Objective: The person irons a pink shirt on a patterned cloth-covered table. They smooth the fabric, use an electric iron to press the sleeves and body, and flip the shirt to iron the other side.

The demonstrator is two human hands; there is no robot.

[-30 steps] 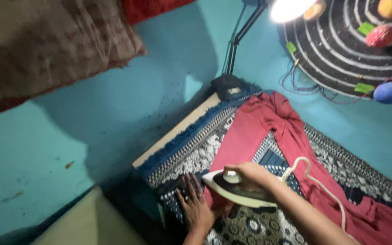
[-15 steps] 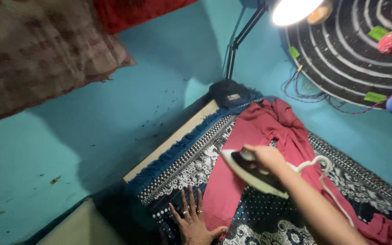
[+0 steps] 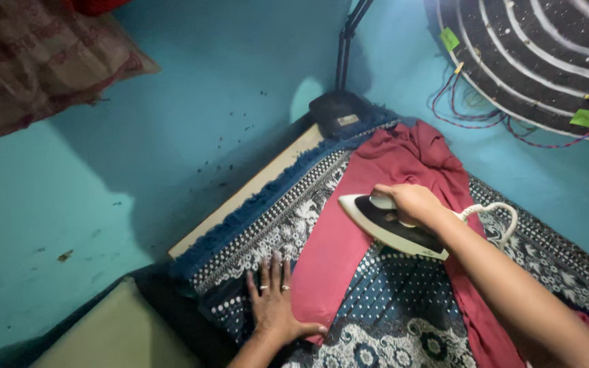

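My right hand (image 3: 414, 202) grips the handle of a black and white clothes iron (image 3: 390, 225), whose soleplate rests on a dark pink garment (image 3: 349, 232). The garment lies stretched across a blue and white patterned cloth (image 3: 274, 225) that covers the table. My left hand (image 3: 272, 300) lies flat, fingers spread, on the patterned cloth at the garment's near end, with the thumb on the pink fabric. A white coiled cord (image 3: 495, 211) runs from the back of the iron.
A black lamp base (image 3: 339, 112) with its arm stands at the table's far corner against the turquoise wall (image 3: 172, 123). A round black board with white rings (image 3: 547, 61) and coloured wires hangs at the upper right. A patterned cushion (image 3: 35, 61) sits upper left.
My right hand has slid the iron up along the pink garment, away from my left hand. The left hand has stayed pressed on the cloth. The view has dipped and moved closer.
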